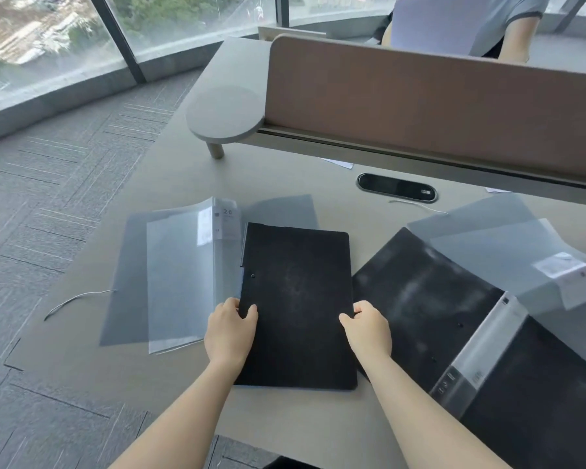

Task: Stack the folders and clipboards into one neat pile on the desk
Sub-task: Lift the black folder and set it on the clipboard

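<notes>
Risk of slippage is noted: the black folder (296, 306), flat at mid-desk (170, 170), is pinched at both side edges by left hand (229, 333) and right hand (369, 331) fingers, beside slick translucent folders (180, 282).

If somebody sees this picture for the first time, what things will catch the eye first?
First, the black folder at the desk's centre, held at its side edges by the left hand and right hand. Next, the translucent folder lying open to its left, and the open black folder to its right.
</notes>
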A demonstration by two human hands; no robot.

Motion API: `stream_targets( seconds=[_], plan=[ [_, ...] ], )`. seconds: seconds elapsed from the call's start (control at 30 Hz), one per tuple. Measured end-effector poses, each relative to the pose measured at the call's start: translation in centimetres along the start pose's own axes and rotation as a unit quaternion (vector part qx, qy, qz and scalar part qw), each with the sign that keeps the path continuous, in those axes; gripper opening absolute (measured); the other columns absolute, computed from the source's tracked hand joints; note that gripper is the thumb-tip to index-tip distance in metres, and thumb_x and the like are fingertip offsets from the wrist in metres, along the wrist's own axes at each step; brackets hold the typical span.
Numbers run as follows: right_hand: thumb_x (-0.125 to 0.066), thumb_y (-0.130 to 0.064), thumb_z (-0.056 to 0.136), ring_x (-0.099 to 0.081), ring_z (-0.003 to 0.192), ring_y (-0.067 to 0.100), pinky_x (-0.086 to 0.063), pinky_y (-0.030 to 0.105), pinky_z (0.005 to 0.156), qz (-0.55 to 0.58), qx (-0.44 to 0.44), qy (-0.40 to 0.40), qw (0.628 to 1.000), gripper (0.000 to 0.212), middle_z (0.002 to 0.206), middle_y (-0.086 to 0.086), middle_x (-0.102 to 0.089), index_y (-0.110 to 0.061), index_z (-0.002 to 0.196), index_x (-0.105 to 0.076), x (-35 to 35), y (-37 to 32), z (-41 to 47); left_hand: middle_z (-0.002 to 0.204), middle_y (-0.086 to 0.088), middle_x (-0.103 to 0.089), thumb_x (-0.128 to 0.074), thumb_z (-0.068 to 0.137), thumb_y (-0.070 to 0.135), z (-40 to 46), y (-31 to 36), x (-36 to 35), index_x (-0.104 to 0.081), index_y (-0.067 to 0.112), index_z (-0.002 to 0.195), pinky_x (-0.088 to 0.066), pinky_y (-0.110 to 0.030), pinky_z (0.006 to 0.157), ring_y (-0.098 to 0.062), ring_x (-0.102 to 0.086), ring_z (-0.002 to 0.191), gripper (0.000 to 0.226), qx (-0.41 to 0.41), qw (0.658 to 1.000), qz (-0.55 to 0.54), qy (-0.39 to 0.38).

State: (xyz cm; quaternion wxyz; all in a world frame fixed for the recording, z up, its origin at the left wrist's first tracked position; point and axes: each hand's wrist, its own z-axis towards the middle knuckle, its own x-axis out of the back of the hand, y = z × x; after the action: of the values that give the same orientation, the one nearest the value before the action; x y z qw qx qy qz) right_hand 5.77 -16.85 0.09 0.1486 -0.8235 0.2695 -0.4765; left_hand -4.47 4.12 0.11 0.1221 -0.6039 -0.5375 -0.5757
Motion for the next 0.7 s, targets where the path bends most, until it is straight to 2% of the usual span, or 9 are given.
stream_targets(
  seconds=[0.13, 0.23, 0.43, 0.7],
  plan=[
    [-0.063, -0.028, 0.087, -0.057, 0.088, 0.023, -0.045, 0.033, 0.069, 0.009, 0.006, 0.009, 1.0, 0.038, 0.109, 0.003, -0.064, -0.02, 0.123, -0.054, -0.23, 0.14, -0.28, 0.104, 0.001, -0.062, -0.055, 0.09, 0.045, -0.19, 0.19, -0.11, -0.062, 0.016, 0.111, -0.052, -0.039, 0.075, -0.023, -0.057, 0.097, 0.036, 0.0, 1.0, 0.008, 0.011],
    [-0.062, -0.032, 0.088, -0.054, 0.087, 0.021, -0.045, 0.032, 0.07, -0.016, 0.002, 0.017, 1.0, 0.036, 0.114, -0.001, -0.06, -0.021, 0.121, -0.053, -0.31, 0.08, -0.56, 0.104, 0.002, -0.062, -0.055, 0.09, 0.044, -0.44, 0.26, -0.08, -0.06, 0.016, 0.11, -0.053, -0.04, 0.075, -0.023, -0.058, 0.096, 0.035, -0.002, 1.0, 0.008, 0.013],
    [-0.063, -0.036, 0.089, -0.058, 0.084, 0.021, -0.05, 0.033, 0.069, -0.053, 0.016, 0.031, 0.998, 0.034, 0.112, -0.002, -0.056, -0.022, 0.118, -0.052, -0.62, 0.18, -0.85, 0.106, 0.002, -0.063, -0.058, 0.09, 0.044, -0.65, 0.01, 0.09, -0.056, 0.017, 0.107, -0.053, -0.038, 0.073, -0.021, -0.06, 0.093, 0.032, -0.003, 1.0, 0.007, 0.015],
    [-0.063, -0.038, 0.089, -0.061, 0.088, 0.022, -0.052, 0.035, 0.07, -0.051, 0.023, 0.029, 0.998, 0.039, 0.115, -0.001, -0.056, -0.023, 0.122, -0.05, -0.64, 0.2, -1.02, 0.113, 0.0, -0.059, -0.058, 0.091, 0.04, -0.41, 0.08, 0.35, -0.053, 0.016, 0.118, -0.051, -0.038, 0.073, -0.022, -0.056, 0.103, 0.037, -0.015, 1.0, 0.002, 0.005]
  ],
)
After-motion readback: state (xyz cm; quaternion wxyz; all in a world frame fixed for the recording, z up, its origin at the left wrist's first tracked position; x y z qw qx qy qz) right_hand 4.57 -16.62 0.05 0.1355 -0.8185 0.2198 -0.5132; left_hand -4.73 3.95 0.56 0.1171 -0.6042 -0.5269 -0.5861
